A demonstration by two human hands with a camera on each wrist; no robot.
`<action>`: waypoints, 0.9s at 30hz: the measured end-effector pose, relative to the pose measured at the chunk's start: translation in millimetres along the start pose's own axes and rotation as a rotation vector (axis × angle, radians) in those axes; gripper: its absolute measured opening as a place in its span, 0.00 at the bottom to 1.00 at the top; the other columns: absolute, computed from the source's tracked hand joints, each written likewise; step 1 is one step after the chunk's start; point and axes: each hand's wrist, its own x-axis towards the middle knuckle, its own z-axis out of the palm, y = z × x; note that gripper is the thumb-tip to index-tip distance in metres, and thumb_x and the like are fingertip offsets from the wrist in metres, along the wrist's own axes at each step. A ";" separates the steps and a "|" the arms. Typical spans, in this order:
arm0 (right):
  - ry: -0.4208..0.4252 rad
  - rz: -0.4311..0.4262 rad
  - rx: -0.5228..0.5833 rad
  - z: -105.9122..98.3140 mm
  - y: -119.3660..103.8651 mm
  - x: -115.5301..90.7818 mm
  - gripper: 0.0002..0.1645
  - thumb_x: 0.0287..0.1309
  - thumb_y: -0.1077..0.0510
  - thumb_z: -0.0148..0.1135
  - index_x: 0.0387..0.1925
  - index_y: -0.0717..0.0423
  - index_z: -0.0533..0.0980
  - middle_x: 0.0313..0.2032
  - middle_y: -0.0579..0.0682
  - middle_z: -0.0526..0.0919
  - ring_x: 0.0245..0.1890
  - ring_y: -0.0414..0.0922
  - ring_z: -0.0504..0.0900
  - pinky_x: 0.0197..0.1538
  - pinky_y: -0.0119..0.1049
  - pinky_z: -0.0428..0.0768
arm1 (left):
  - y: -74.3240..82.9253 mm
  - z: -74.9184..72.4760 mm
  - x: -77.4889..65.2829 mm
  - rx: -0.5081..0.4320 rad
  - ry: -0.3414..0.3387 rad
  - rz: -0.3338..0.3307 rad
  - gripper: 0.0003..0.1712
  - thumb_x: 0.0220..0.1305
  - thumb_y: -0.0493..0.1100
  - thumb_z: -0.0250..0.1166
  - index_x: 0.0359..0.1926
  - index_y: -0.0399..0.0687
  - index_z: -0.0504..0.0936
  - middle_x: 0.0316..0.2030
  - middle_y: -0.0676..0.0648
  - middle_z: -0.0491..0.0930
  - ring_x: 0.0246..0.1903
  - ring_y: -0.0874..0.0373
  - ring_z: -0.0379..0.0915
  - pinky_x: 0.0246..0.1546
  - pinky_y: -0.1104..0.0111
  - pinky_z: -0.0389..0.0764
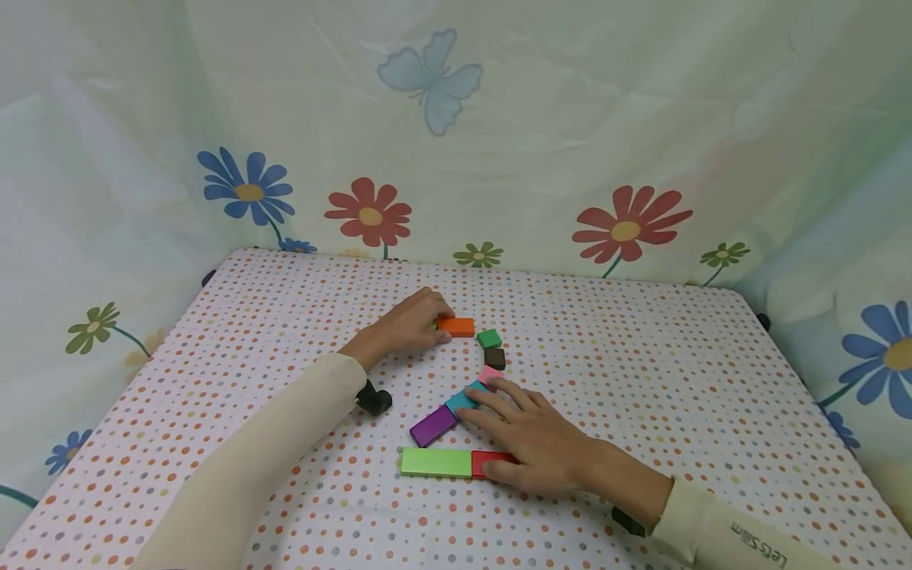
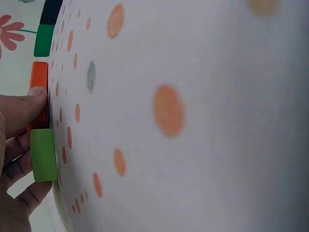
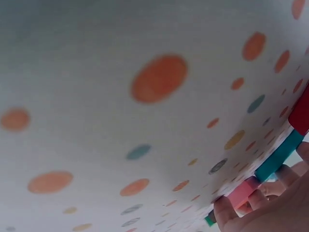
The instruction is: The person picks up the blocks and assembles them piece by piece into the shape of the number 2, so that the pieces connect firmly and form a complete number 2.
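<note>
My left hand (image 1: 409, 323) pinches an orange block (image 1: 459, 327) between thumb and fingers. A short light green block (image 2: 43, 154) sits against its near end in the left wrist view, mostly hidden by the hand in the head view. My right hand (image 1: 545, 443) lies low over the blocks with fingers spread. Its fingertips are at the blue block (image 1: 461, 402) and the pink block (image 1: 488, 374), its thumb on the red block (image 1: 478, 465). A purple block (image 1: 433, 427) adjoins the blue one. Beside the red block lies a long light green block (image 1: 436, 462).
A dark block (image 1: 495, 358) and a green block (image 1: 489, 339) curve up from the pink one toward the orange block. The dotted tablecloth (image 1: 641, 356) spreads around them. A flowered curtain (image 1: 527, 142) stands behind the table.
</note>
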 end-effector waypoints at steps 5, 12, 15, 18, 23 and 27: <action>-0.013 0.007 0.008 -0.4 -1.6 0.5 0.40 0.72 0.34 0.45 0.80 0.37 0.52 0.80 0.45 0.49 0.80 0.54 0.40 0.73 0.64 0.52 | 0.5 0.6 -1.0 0.005 -0.006 -0.002 0.19 0.68 0.45 0.68 0.57 0.43 0.85 0.51 0.48 0.81 0.50 0.55 0.71 0.55 0.62 0.75; -0.012 0.010 -0.002 -1.6 -2.0 1.4 0.41 0.71 0.36 0.47 0.80 0.38 0.53 0.80 0.45 0.49 0.80 0.53 0.40 0.73 0.64 0.53 | 2.0 -0.2 -1.6 0.015 -0.004 -0.002 0.20 0.68 0.47 0.68 0.56 0.44 0.85 0.51 0.48 0.80 0.53 0.54 0.70 0.58 0.61 0.74; -0.013 0.009 -0.004 -1.6 -1.9 1.5 0.41 0.71 0.36 0.47 0.80 0.38 0.53 0.80 0.46 0.49 0.80 0.54 0.40 0.73 0.64 0.53 | 2.8 -0.4 -1.7 0.023 -0.009 0.000 0.20 0.68 0.48 0.68 0.57 0.45 0.85 0.52 0.48 0.80 0.54 0.54 0.70 0.59 0.60 0.73; -0.011 0.007 -0.006 -1.5 -1.9 1.6 0.40 0.71 0.36 0.47 0.80 0.38 0.54 0.80 0.46 0.49 0.80 0.54 0.40 0.73 0.64 0.53 | 2.8 -0.1 -1.6 0.030 -0.011 -0.003 0.20 0.68 0.48 0.69 0.57 0.45 0.85 0.52 0.48 0.80 0.55 0.54 0.70 0.60 0.60 0.73; -0.010 0.007 -0.010 -1.4 -2.2 1.3 0.40 0.71 0.36 0.46 0.80 0.38 0.54 0.80 0.46 0.49 0.80 0.54 0.40 0.73 0.64 0.54 | 2.5 1.0 -1.4 0.032 -0.016 -0.006 0.20 0.68 0.49 0.68 0.57 0.47 0.85 0.52 0.49 0.79 0.55 0.54 0.70 0.60 0.60 0.72; -0.008 0.008 -0.014 -1.4 -2.7 1.0 0.40 0.71 0.36 0.46 0.80 0.38 0.53 0.80 0.46 0.49 0.80 0.54 0.40 0.73 0.64 0.53 | 3.3 0.6 -2.1 0.032 -0.017 -0.009 0.21 0.68 0.49 0.68 0.58 0.48 0.84 0.54 0.49 0.79 0.55 0.54 0.70 0.61 0.59 0.72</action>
